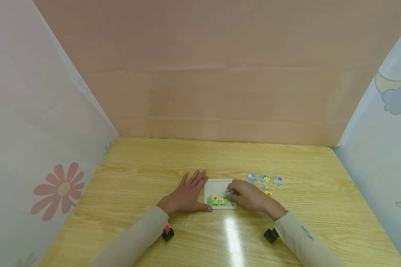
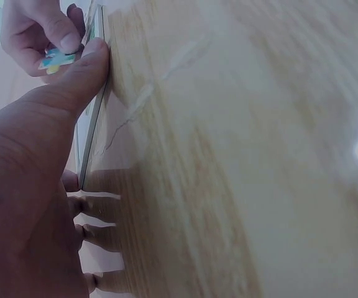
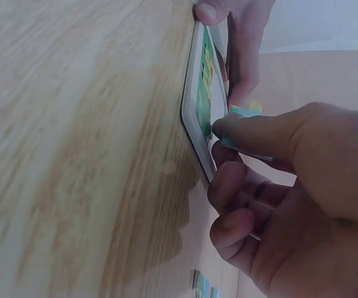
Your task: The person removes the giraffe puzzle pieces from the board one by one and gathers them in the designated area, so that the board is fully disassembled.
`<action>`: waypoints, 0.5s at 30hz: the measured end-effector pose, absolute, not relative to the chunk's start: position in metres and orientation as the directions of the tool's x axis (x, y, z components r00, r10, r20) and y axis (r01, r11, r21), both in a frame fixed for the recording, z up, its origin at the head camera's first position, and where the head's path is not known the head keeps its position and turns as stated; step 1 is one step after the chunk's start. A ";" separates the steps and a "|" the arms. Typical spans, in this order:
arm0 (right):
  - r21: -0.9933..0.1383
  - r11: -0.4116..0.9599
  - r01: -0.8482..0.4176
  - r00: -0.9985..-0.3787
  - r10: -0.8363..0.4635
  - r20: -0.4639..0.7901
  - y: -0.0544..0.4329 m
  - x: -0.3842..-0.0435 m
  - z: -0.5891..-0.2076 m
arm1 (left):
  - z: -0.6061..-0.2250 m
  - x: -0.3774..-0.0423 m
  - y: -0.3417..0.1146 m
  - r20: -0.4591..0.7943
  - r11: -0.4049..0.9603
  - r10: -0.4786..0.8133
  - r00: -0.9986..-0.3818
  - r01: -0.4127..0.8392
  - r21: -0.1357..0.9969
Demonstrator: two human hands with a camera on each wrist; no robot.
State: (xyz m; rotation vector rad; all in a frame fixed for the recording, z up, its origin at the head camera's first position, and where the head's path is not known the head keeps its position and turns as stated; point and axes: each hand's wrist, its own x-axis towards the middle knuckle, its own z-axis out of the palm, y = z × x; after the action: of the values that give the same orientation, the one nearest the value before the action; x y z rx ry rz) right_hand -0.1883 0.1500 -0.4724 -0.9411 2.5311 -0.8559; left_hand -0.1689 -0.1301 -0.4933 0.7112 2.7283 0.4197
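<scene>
A white-framed puzzle board [image 1: 217,181] lies flat on the table, its lower part filled with green and yellow pieces [image 1: 215,201]. My left hand [image 1: 186,195] rests with fingers spread along the board's left side, the thumb on its near left corner. Over the right part of the board, my right hand [image 1: 250,195] pinches a blue puzzle piece with some yellow [image 3: 246,112] between thumb and fingers. In the left wrist view, the same puzzle piece [image 2: 58,59] shows tilted in the right hand's fingers. The right fingers hide part of the board.
Several loose puzzle pieces [image 1: 264,178] in blue, yellow and red lie on the wooden table [image 1: 147,159], to the right of the board. A tan backdrop [image 1: 200,92] stands behind the table, with patterned cloth walls [image 1: 36,129] on both sides.
</scene>
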 end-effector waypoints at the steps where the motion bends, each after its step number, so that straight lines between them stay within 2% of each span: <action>1: -0.640 0.601 -0.479 -0.735 -0.673 -0.081 0.151 -0.188 -0.472 | -0.493 -0.169 -0.130 -0.204 0.837 0.510 -0.835 0.427 0.343; 6: -0.669 0.619 -0.411 -0.766 -0.633 -0.116 0.162 -0.187 -0.468 | -0.493 -0.169 -0.129 -0.201 0.836 0.514 -0.834 0.435 0.335; 15: -0.688 0.637 -0.347 -0.824 -0.557 -0.100 0.184 -0.187 -0.468 | -0.493 -0.169 -0.130 -0.188 0.829 0.519 -0.834 0.438 0.348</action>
State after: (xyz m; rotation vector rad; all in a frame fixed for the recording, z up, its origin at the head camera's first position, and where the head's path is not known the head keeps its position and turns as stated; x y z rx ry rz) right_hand -0.1869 0.1843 -0.4682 -0.7268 2.5562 -0.9816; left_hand -0.1686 -0.1298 -0.4930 0.7316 2.7363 0.4242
